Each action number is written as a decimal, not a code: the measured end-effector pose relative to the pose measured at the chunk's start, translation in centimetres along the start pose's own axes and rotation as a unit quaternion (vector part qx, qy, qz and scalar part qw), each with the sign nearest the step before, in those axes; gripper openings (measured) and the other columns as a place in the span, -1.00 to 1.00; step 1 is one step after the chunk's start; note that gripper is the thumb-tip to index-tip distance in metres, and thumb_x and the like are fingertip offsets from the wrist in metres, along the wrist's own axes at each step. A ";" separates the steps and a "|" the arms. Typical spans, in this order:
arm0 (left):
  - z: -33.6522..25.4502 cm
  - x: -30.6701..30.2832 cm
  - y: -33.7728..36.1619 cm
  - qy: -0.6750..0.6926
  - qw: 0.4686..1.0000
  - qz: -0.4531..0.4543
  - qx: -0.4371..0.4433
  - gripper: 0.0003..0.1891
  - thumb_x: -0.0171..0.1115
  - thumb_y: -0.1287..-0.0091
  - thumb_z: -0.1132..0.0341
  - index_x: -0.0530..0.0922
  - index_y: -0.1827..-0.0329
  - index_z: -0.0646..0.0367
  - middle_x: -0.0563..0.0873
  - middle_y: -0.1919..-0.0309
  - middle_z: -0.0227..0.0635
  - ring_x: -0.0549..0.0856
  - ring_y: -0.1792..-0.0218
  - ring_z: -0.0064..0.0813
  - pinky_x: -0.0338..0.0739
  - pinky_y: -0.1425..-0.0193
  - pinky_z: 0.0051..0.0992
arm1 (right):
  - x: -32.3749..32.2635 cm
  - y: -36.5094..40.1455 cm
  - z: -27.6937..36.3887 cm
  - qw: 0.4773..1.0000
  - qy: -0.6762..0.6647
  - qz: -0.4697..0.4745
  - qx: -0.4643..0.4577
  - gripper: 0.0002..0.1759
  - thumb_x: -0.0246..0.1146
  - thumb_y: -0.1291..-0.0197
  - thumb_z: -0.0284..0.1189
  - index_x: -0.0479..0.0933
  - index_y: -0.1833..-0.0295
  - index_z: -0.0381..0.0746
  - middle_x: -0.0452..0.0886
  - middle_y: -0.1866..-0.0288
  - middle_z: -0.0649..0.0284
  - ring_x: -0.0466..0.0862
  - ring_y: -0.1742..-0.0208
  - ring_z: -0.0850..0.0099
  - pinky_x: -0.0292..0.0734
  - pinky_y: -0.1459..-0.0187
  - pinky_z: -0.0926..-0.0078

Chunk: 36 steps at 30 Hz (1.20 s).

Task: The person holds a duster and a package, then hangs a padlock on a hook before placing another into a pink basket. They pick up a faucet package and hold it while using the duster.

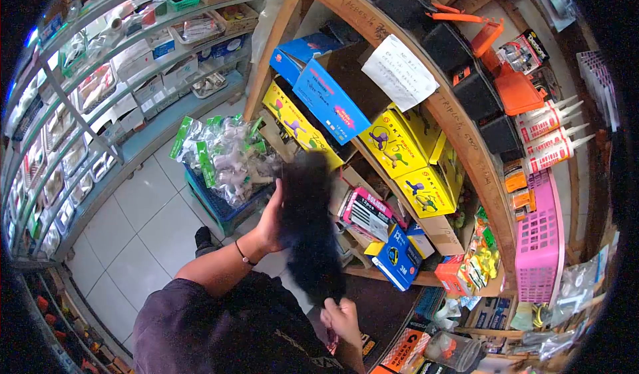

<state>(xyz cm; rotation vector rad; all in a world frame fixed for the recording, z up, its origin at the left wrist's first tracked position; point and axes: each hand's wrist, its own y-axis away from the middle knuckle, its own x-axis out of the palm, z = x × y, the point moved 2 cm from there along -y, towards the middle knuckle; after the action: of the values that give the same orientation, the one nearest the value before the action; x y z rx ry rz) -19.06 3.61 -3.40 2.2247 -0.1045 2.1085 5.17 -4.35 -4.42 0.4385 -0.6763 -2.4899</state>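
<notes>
A long, black, fluffy duster (pixel 307 231) hangs upright in front of me, its edges soft and smeared. At its lower end my right hand (pixel 341 317) is closed in a fist around the handle. My left hand (pixel 269 219), with a band on the wrist, is beside the duster's left edge. Its thumb points up, while the other fingers are hidden behind the dark fluff. Beyond that hand stands a blue basket (pixel 212 199) heaped with clear plastic packets (pixel 229 158), some with green labels.
A wooden shelf (pixel 459 118) holds yellow boxes (pixel 393 141), a blue box (pixel 331 101) and a blue-and-yellow box (pixel 397 257). To its right are sealant tubes (pixel 549 138) and a pink basket (pixel 538 241). Metal racks (pixel 86 118) line the left side above white floor tiles (pixel 143 191).
</notes>
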 end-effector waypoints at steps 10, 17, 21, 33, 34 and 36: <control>-0.1 -0.9 -0.8 -0.016 1.000 -0.018 0.004 -0.33 -0.25 -0.27 -0.22 0.26 -0.21 0.16 0.47 -0.05 -0.19 0.51 -0.02 -0.26 0.41 -0.09 -0.19 | -0.5 -0.4 0.6 0.994 -0.097 0.053 0.011 -0.65 0.11 -0.20 -0.31 0.33 0.60 -0.22 0.39 0.70 0.40 0.33 0.69 0.65 0.20 0.64 0.64; 0.0 -1.8 -0.9 -0.172 0.969 -0.176 -0.008 -0.36 -0.34 -0.26 -0.27 0.36 -0.09 0.06 0.59 0.14 -0.32 0.64 0.17 -0.37 0.54 0.08 -0.27 | -0.6 -0.6 1.5 0.968 -0.244 -0.059 -0.002 -0.74 -0.04 -0.30 -0.30 0.23 0.43 -0.18 0.16 0.76 0.45 0.19 0.78 0.62 0.06 0.75 0.64; 1.1 -3.6 -1.7 -0.266 0.941 -0.197 0.063 -0.51 -0.31 -0.35 -0.10 0.36 -0.01 0.10 0.59 0.21 -0.29 0.64 0.25 -0.42 0.56 0.16 -0.29 | -0.2 -0.8 0.7 0.990 -0.138 0.030 0.012 -0.73 0.00 -0.29 -0.26 0.27 0.43 -0.17 0.20 0.76 0.46 0.22 0.76 0.64 0.11 0.72 0.66; 4.0 -3.8 -3.0 -0.052 0.998 -0.031 0.006 -0.27 -0.30 -0.20 -0.34 0.32 -0.20 0.06 0.58 0.09 -0.28 0.61 0.20 -0.34 0.52 0.10 -0.32 | 0.4 -0.7 -0.4 0.998 0.017 -0.006 -0.057 -0.69 0.03 -0.27 -0.27 0.38 0.44 -0.25 0.28 0.71 0.49 0.23 0.70 0.69 0.11 0.66 0.65; 4.1 -3.4 -3.0 -0.055 0.998 -0.034 0.000 -0.27 -0.30 -0.20 -0.34 0.32 -0.20 0.06 0.58 0.09 -0.28 0.61 0.20 -0.34 0.52 0.10 -0.32 | 0.2 -0.5 -0.2 0.998 0.020 -0.007 -0.057 -0.69 0.04 -0.26 -0.26 0.39 0.43 -0.26 0.31 0.71 0.49 0.25 0.68 0.70 0.13 0.65 0.66; 4.1 -1.5 -2.9 -0.047 0.997 -0.058 0.034 -0.25 -0.29 -0.20 -0.34 0.34 -0.16 0.13 0.55 0.08 -0.26 0.58 0.15 -0.34 0.48 0.04 -0.34 | -0.2 -0.6 -0.9 0.997 0.025 -0.029 -0.068 -0.69 0.06 -0.25 -0.25 0.38 0.44 -0.26 0.31 0.71 0.47 0.28 0.67 0.69 0.16 0.64 0.67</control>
<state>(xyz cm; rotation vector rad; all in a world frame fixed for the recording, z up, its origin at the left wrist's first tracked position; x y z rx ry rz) -14.80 6.13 -5.13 2.3072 0.0896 1.9775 5.48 -4.08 -5.44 0.4741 -0.4765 -2.5507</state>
